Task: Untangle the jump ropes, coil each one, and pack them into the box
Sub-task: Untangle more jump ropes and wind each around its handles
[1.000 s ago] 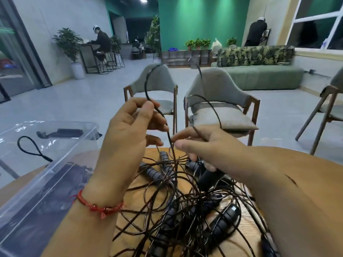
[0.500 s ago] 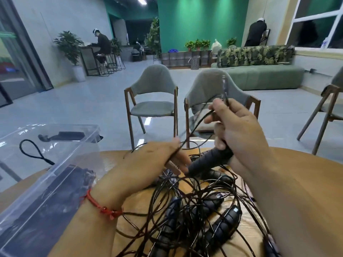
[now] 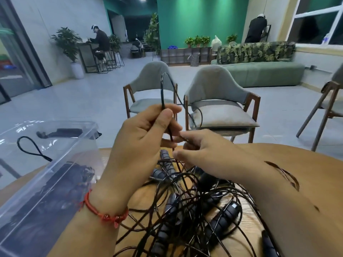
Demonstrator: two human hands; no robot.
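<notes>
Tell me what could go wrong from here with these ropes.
1. The left hand and right hand pinch one cord that runs down into the tangle; a hard pull may tighten knots.
2. Lifting it may drag a handle along.

We see the table (image 3: 144, 195): light wood, smooth, faint grain, semi-matt. On the table, rope cords (image 3: 185, 210): thin, black, glossy, look plastic-coated. Their handles (image 3: 222, 217): dark, ribbed, matt, poss. foam or rubber. At the table's left edge, box (image 3: 61, 175): clear plastic, shiny w/ glare. Behind the table, chairs (image 3: 222, 115): grey matt cloth, dark wood frames. Above the table, bracelet (image 3: 104, 214): red woven thread.
</notes>
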